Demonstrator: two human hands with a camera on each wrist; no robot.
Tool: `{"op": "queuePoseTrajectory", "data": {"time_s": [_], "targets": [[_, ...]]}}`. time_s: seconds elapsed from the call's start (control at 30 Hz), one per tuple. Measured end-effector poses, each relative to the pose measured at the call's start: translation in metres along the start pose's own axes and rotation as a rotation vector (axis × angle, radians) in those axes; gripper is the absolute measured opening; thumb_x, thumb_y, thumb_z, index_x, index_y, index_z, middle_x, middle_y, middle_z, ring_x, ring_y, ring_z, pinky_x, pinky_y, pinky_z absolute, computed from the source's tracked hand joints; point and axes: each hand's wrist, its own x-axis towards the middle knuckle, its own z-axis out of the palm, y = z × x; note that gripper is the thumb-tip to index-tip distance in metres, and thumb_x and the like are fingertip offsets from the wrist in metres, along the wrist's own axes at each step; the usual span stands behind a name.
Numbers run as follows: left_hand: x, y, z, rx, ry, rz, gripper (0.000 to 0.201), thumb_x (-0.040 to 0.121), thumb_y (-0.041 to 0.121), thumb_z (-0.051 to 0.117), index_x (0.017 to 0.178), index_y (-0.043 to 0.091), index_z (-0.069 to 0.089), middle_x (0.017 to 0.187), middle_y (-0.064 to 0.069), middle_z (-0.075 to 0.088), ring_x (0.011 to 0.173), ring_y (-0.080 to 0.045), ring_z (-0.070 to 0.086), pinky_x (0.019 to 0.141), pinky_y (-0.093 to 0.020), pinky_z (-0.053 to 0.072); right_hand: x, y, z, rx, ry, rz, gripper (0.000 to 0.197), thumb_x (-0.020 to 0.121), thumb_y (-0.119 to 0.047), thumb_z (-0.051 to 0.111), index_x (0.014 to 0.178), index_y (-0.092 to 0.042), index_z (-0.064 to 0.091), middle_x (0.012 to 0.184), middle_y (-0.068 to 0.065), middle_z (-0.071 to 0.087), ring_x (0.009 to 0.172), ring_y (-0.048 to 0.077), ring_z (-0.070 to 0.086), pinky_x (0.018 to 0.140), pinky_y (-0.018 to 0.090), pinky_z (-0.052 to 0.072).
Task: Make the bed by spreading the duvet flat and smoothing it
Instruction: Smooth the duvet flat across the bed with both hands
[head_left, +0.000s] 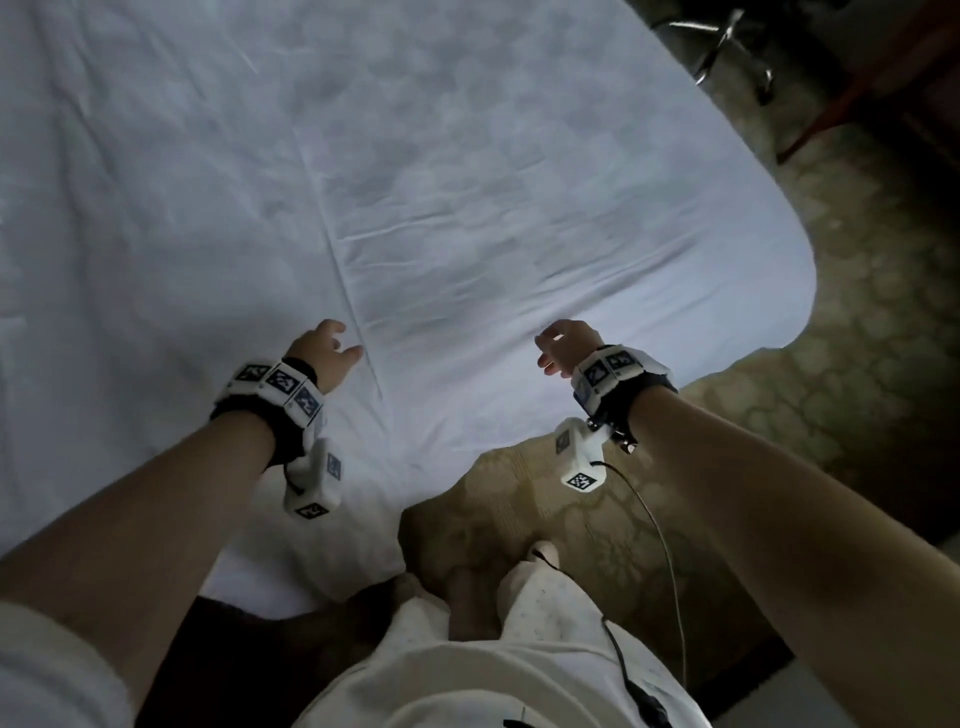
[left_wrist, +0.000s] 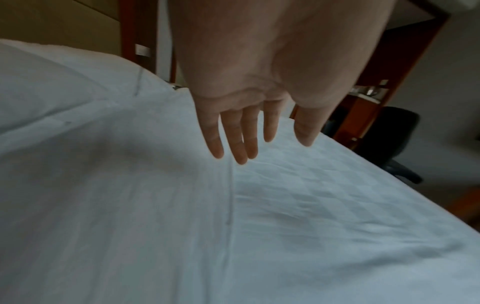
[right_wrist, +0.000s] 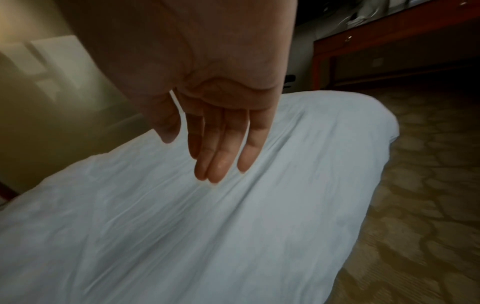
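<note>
A white duvet (head_left: 415, 182) covers the bed and fills most of the head view, with a long crease (head_left: 343, 275) running down its middle and fine wrinkles to the right of it. My left hand (head_left: 327, 351) hovers just above the duvet beside the crease's near end, fingers straight and apart (left_wrist: 241, 142), holding nothing. My right hand (head_left: 563, 345) hangs over the duvet's near edge, fingers straight and relaxed (right_wrist: 221, 156), holding nothing. In both wrist views the duvet (left_wrist: 285, 226) (right_wrist: 182, 226) lies below the fingertips with a gap.
Patterned carpet (head_left: 857, 364) runs along the bed's right side and under my feet. A chair with a metal star base (head_left: 727, 47) and a wooden desk (right_wrist: 389, 41) stand beyond the bed's far right corner. A dark office chair (left_wrist: 389, 133) shows in the left wrist view.
</note>
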Motion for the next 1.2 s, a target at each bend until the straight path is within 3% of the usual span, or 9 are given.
{"op": "queuePoseTrajectory", "data": {"time_s": [0.1,0.17,0.3,0.43,0.63,0.8,0.87,0.97,1.2], "targets": [[0.012,0.065,0.025,0.032,-0.032,0.088,0.052,0.092,0.032,0.052,0.137,0.009,0.039,0.135,-0.016,0.05,0.123,-0.033,0.049,0.103,-0.035,0.039,0.006,0.036,-0.058,0.084,0.069,0.033,0.008,0.094,-0.019,0.047,0.092,-0.013,0.052,0.063,-0.002,0.056,0.053,0.012,0.053,0.05,0.02,0.039],[0.019,0.105,0.042,0.063,-0.056,0.121,0.052,0.093,0.032,0.051,0.138,0.009,0.038,0.136,-0.016,0.049,0.122,-0.034,0.049,0.102,-0.037,0.039,0.013,0.058,-0.096,0.106,0.106,0.04,0.007,0.094,-0.018,0.046,0.094,-0.013,0.051,0.062,-0.002,0.056,0.053,0.011,0.053,0.049,0.018,0.039],[0.033,0.197,0.093,0.081,-0.082,0.16,0.051,0.094,0.03,0.05,0.138,0.008,0.037,0.137,-0.017,0.048,0.122,-0.035,0.048,0.103,-0.039,0.04,0.037,0.111,-0.183,0.14,0.184,0.05,0.009,0.094,-0.017,0.045,0.092,-0.013,0.052,0.062,-0.002,0.056,0.052,0.01,0.053,0.04,0.013,0.04],[0.041,0.306,0.159,0.077,-0.085,0.222,0.051,0.093,0.031,0.051,0.137,0.01,0.038,0.136,-0.015,0.049,0.122,-0.033,0.049,0.101,-0.035,0.04,0.062,0.173,-0.275,0.186,0.207,0.09,0.017,0.093,-0.016,0.044,0.079,-0.014,0.053,0.064,-0.001,0.057,0.055,0.011,0.053,0.049,0.018,0.04],[0.052,0.459,0.25,0.07,-0.142,0.3,0.049,0.092,0.031,0.053,0.135,0.011,0.042,0.132,-0.013,0.052,0.119,-0.03,0.051,0.098,-0.029,0.04,0.1,0.248,-0.4,0.236,0.24,0.099,0.012,0.095,-0.016,0.044,0.092,-0.012,0.055,0.065,-0.001,0.057,0.056,0.01,0.054,0.052,0.017,0.041],[0.086,0.571,0.302,0.069,-0.163,0.348,0.048,0.093,0.031,0.052,0.135,0.011,0.042,0.132,-0.012,0.052,0.122,-0.029,0.049,0.099,-0.028,0.037,0.149,0.293,-0.488,0.282,0.314,0.112,0.02,0.093,-0.013,0.047,0.074,-0.014,0.053,0.062,0.0,0.057,0.048,0.009,0.054,0.03,0.007,0.034],[0.106,0.613,0.323,0.071,-0.174,0.369,0.047,0.092,0.031,0.052,0.134,0.011,0.043,0.132,-0.012,0.053,0.121,-0.029,0.05,0.098,-0.028,0.038,0.173,0.308,-0.523,0.286,0.322,0.12,0.026,0.093,-0.012,0.047,0.068,-0.016,0.049,0.063,0.002,0.057,0.039,0.005,0.054,0.029,0.007,0.033],[0.143,0.691,0.353,0.059,-0.184,0.367,0.047,0.092,0.032,0.052,0.134,0.012,0.043,0.134,-0.012,0.052,0.12,-0.029,0.051,0.098,-0.029,0.039,0.218,0.328,-0.589,0.266,0.341,0.17,0.02,0.093,-0.013,0.049,0.073,-0.013,0.054,0.069,0.006,0.06,0.048,0.011,0.056,0.033,0.011,0.039],[0.199,0.862,0.411,0.13,-0.198,0.441,0.047,0.093,0.031,0.049,0.135,0.011,0.043,0.137,-0.012,0.051,0.126,-0.029,0.047,0.105,-0.032,0.035,0.308,0.363,-0.743,0.253,0.422,0.138,0.025,0.092,-0.014,0.049,0.067,-0.016,0.054,0.04,-0.007,0.057,0.028,-0.005,0.049,0.036,0.009,0.039]]}}
